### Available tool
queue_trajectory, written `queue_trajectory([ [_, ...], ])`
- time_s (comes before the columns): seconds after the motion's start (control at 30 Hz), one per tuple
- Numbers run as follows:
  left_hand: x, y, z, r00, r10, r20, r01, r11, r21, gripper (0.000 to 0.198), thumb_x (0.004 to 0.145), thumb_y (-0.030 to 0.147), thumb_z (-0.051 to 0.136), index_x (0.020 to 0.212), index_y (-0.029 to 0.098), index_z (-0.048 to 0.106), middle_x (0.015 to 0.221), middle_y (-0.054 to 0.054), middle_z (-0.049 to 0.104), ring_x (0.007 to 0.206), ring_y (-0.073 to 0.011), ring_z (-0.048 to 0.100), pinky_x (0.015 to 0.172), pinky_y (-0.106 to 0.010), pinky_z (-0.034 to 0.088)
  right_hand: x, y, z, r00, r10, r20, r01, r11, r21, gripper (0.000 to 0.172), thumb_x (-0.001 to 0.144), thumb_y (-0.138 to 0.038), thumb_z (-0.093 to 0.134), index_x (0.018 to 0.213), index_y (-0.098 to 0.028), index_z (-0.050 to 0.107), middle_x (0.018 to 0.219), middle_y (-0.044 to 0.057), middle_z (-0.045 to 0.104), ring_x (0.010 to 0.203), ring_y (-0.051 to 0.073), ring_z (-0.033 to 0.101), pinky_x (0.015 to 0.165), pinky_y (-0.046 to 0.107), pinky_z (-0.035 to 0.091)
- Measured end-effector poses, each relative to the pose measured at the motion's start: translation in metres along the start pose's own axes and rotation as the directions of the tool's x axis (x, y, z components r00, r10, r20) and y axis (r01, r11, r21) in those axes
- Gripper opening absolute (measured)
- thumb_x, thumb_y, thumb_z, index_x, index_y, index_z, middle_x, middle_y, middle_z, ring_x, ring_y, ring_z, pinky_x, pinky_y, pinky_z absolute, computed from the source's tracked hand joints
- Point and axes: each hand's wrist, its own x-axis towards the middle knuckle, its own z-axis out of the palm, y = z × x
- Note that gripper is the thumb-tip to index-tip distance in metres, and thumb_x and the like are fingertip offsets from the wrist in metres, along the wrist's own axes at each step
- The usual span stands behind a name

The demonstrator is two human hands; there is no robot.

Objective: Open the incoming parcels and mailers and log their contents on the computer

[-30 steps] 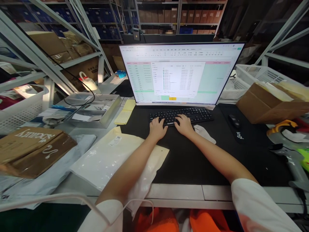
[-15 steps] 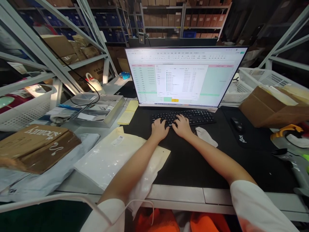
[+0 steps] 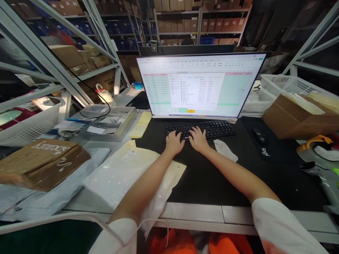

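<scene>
1. A grey tray (image 3: pixel 124 123) is sitting left of the monitor (image 3: pixel 200 86), holding loose papers, with a black cable looping over its far compartment.
2. A white basket (image 3: pixel 29 121) is standing at the far left with papers and packets lying in it; what else it holds is too blurred to tell.
3. A second white basket (image 3: pixel 288 84) is sitting at the right behind an open cardboard box (image 3: pixel 288 118), which is holding pale wrapped packets.
4. The keyboard (image 3: pixel 214 128) is lying on the black desk mat (image 3: pixel 212 176), just in front of the monitor's lower edge.
5. The left hand (image 3: pixel 173 143) and the right hand (image 3: pixel 197 138) are resting side by side on the keyboard's left half, fingers spread over the keys and gripping nothing.
6. The left forearm is lying across a pale plastic mailer bag (image 3: pixel 119 176), which is overlapping the mat's left edge.
7. A closed brown box (image 3: pixel 42 162) is resting on grey bags at the left, well apart from the hands.
8. A yellow notepad (image 3: pixel 140 127) is lying between the tray and the keyboard.
9. A crumpled white scrap (image 3: pixel 225 149) is lying just beside the right wrist.
10. The mouse (image 3: pixel 258 135) is sitting on its pad right of the keyboard, and a grey scanner (image 3: pixel 321 176) is lying at the right edge.
</scene>
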Motion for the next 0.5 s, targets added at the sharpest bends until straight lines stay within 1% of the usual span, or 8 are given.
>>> queue_trajectory([
  [0.13, 0.0001, 0.0013, -0.0015, 1.000, -0.005, -0.010, 0.005, 1.000, 0.001, 0.055, 0.099, 0.044, 0.053, 0.149, 0.021, 0.055, 0.158, -0.016, 0.045, 0.147, -0.0329, 0.038, 0.120, -0.048, 0.034, -0.0001, 0.0003, 0.0016, 0.999, 0.042, -0.026, -0.042, 0.999, 0.010, 0.040, 0.102, -0.027, 0.046, 0.137, -0.015, 0.061, 0.154, 0.019, 0.048, 0.150, 0.037, 0.030, 0.117, 0.078, 0.016],
  [0.2, 0.0006, 0.0014, -0.0014, 1.000, -0.007, -0.016, 0.007, 1.000, 0.000, 0.055, 0.099, 0.044, 0.053, 0.148, 0.021, 0.056, 0.157, -0.016, 0.046, 0.146, -0.0328, 0.039, 0.119, -0.048, 0.035, -0.0004, 0.0003, 0.0014, 0.998, 0.050, -0.029, -0.049, 0.999, 0.008, 0.039, 0.102, -0.027, 0.046, 0.137, -0.016, 0.062, 0.154, 0.019, 0.048, 0.150, 0.037, 0.030, 0.116, 0.079, 0.015],
  [0.3, 0.0023, 0.0005, 0.0002, 1.000, -0.010, -0.025, 0.010, 1.000, 0.004, 0.056, 0.100, 0.046, 0.052, 0.149, 0.021, 0.056, 0.159, -0.015, 0.045, 0.147, -0.0326, 0.039, 0.119, -0.048, 0.035, -0.0012, -0.0004, 0.0012, 0.999, 0.035, -0.026, -0.036, 0.999, -0.007, 0.038, 0.103, -0.028, 0.045, 0.134, -0.015, 0.063, 0.153, 0.019, 0.049, 0.149, 0.037, 0.031, 0.116, 0.079, 0.015],
  [0.5, 0.0079, -0.0004, 0.0049, 1.000, -0.003, -0.030, 0.004, 1.000, 0.029, 0.060, 0.102, 0.050, 0.044, 0.154, 0.020, 0.049, 0.166, -0.015, 0.036, 0.151, -0.0341, 0.034, 0.119, -0.051, 0.034, -0.0031, -0.0037, 0.0023, 0.999, -0.015, -0.031, 0.013, 0.999, -0.047, 0.038, 0.104, -0.029, 0.043, 0.133, -0.014, 0.063, 0.149, 0.020, 0.052, 0.145, 0.036, 0.037, 0.117, 0.077, 0.016],
])
